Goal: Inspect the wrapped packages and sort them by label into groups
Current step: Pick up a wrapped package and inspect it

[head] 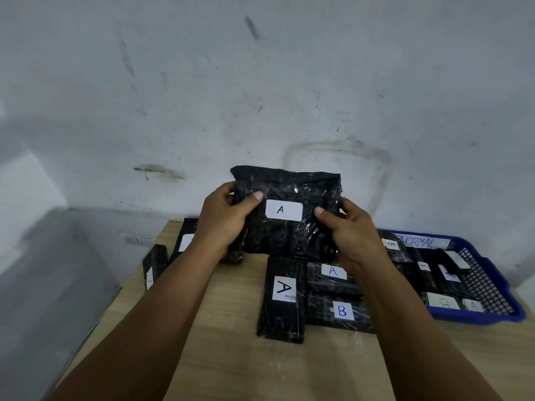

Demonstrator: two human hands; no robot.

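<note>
I hold a large black wrapped package (pixel 289 235) up above the table, its white label reading "A" turned toward me. My left hand (pixel 223 221) grips its left edge, thumb on the front. My right hand (pixel 350 235) grips its right edge the same way. Below it on the wooden table (pixel 220 328) lie three black packages: an upright one labelled "A" (pixel 282 302), a flat one labelled "A" (pixel 330 277) and one labelled "B" (pixel 338 311). More black packages (pixel 156 264) lie at the table's left edge, partly hidden by my left arm.
A blue mesh tray (pixel 492 296) marked "ABNORMAL" stands at the right, holding several labelled black packages. A "ROUTE" label (pixel 139 240) is stuck low on the wall at the left. The white wall rises right behind the table.
</note>
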